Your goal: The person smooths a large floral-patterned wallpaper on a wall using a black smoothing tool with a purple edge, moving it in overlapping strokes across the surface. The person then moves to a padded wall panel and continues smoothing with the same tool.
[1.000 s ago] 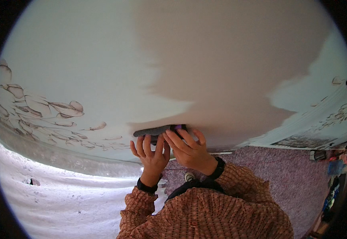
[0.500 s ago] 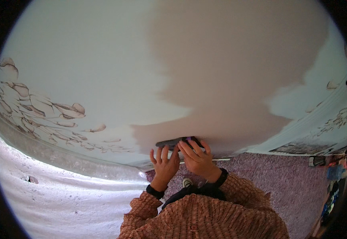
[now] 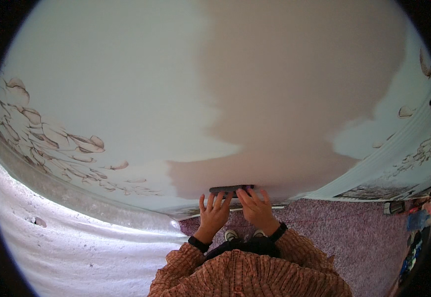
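Note:
A dark grey, bar-shaped tool point(image 3: 223, 189) with a purple bit near its right end lies against a pale, floral-printed surface point(image 3: 126, 119). Both hands press it there with their fingertips, and its long side runs nearly level. My left hand point(image 3: 214, 217) has its fingers spread upward, the tips at the tool's lower edge. My right hand point(image 3: 258, 213) holds the right end, fingers stretched and slightly bent. A large beige-brown area point(image 3: 294, 114) covers the middle and right of the surface; the tool sits at its lower part.
Lower left, a bright white, folded fabric point(image 3: 101, 252) hangs beside a grey edge strip point(image 3: 91, 207). Purplish carpet point(image 3: 334, 227) spreads below, with my shoes point(image 3: 230, 234) on it. Assorted items, including a blue one point(image 3: 416, 221), stand at the far right.
Both hands and the tool have moved down and slightly right in the picture. The tool has turned from a tilt to nearly level. The view has shifted a little too.

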Demonstrator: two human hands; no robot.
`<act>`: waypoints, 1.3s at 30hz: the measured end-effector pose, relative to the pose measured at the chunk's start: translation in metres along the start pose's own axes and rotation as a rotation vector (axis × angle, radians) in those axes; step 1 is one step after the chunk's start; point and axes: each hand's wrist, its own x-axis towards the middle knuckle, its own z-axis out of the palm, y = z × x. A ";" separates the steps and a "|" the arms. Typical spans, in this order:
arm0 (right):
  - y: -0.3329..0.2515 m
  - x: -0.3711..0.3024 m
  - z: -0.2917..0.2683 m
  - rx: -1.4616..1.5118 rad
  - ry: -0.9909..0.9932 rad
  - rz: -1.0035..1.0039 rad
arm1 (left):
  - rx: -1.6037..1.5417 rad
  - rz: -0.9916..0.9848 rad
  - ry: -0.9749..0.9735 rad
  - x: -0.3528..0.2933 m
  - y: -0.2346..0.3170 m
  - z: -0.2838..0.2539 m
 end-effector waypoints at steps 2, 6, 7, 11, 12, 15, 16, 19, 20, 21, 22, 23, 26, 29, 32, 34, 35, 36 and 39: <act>0.003 0.011 -0.016 0.026 0.089 0.066 | 0.017 0.007 0.079 0.020 0.005 -0.011; 0.021 0.036 -0.039 0.021 0.218 0.121 | -0.035 -0.032 0.205 0.057 0.015 -0.031; 0.023 0.037 -0.040 0.005 0.287 0.107 | -0.041 0.001 0.259 0.061 0.018 -0.031; 0.028 0.017 -0.022 -0.033 0.254 0.098 | -0.038 0.086 0.215 0.050 0.023 -0.013; 0.027 0.008 -0.019 -0.058 0.257 0.093 | -0.016 0.133 0.202 0.044 0.023 -0.007; 0.027 -0.008 -0.017 -0.052 0.177 0.113 | 0.063 0.209 0.113 0.033 0.026 -0.002; 0.029 -0.007 -0.021 -0.043 0.121 0.135 | 0.076 0.202 0.122 0.036 0.028 -0.006; 0.038 0.017 -0.045 -0.047 0.231 0.173 | -0.007 0.146 0.120 0.065 0.035 -0.028; 0.046 0.029 -0.057 -0.064 0.285 0.158 | -0.017 0.135 0.180 0.080 0.038 -0.038; 0.054 0.041 -0.069 -0.083 0.312 0.150 | -0.028 0.123 0.240 0.096 0.042 -0.048; 0.061 0.052 -0.079 -0.078 0.390 0.145 | -0.048 0.096 0.275 0.110 0.045 -0.057; 0.068 0.062 -0.087 -0.077 0.443 0.146 | -0.071 0.100 0.333 0.122 0.049 -0.065; 0.074 0.073 -0.095 -0.093 0.523 0.127 | -0.148 0.060 0.401 0.139 0.057 -0.070; 0.073 0.053 -0.073 -0.115 0.483 0.103 | -0.100 0.137 0.387 0.121 0.053 -0.048; 0.067 0.009 -0.037 -0.122 0.348 0.073 | -0.100 0.226 0.216 0.078 0.047 -0.012; 0.056 -0.024 -0.013 -0.118 0.220 0.075 | -0.051 0.269 0.033 0.044 0.042 0.009; 0.049 -0.037 -0.004 -0.092 0.129 0.075 | -0.011 0.305 -0.027 0.029 0.039 0.017; 0.042 -0.047 0.004 -0.083 0.052 0.076 | 0.029 0.339 -0.127 0.018 0.036 0.022; 0.032 -0.058 0.004 -0.017 -0.064 0.124 | 0.141 0.318 -0.095 0.005 0.034 0.027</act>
